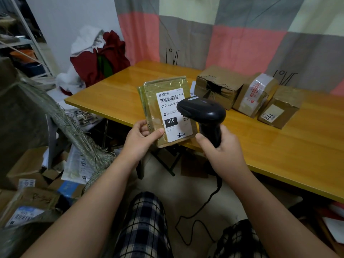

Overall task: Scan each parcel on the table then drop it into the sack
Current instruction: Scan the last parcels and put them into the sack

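In the head view, the left hand (141, 138) held a flat brown parcel wrapped in shiny clear film (154, 101). It pinched the parcel's lower left corner, with the thumb lying across the front face and the other fingers curled behind. The parcel stood nearly upright above the near edge of the glossy yellow-orange wooden table (279, 155), lifted clear of it, its white barcode label (174, 116) facing the camera.

The right hand (221, 151) was wrapped tightly round the grip of a black plastic handheld barcode scanner (202, 110), thumb along the left side of the handle. The scanner's head was just in front of the label and covered its right edge. A thin black cable (204, 203) ran down from the handle and looped over the lap.

Three cardboard boxes stood in a row farther back on the table, close together:
- a torn brown box with black tape (217, 84)
- a brown box banded with white and red printed tape (255, 95)
- a brown box with a white label (279, 110)

To the left of the table hung a grey-green woven sack with a frayed edge (74, 131), well apart from the held parcel. More labelled parcels (28, 207) were piled at the lower left. A pink, grey and cream checked cloth (242, 43) hung behind the table.
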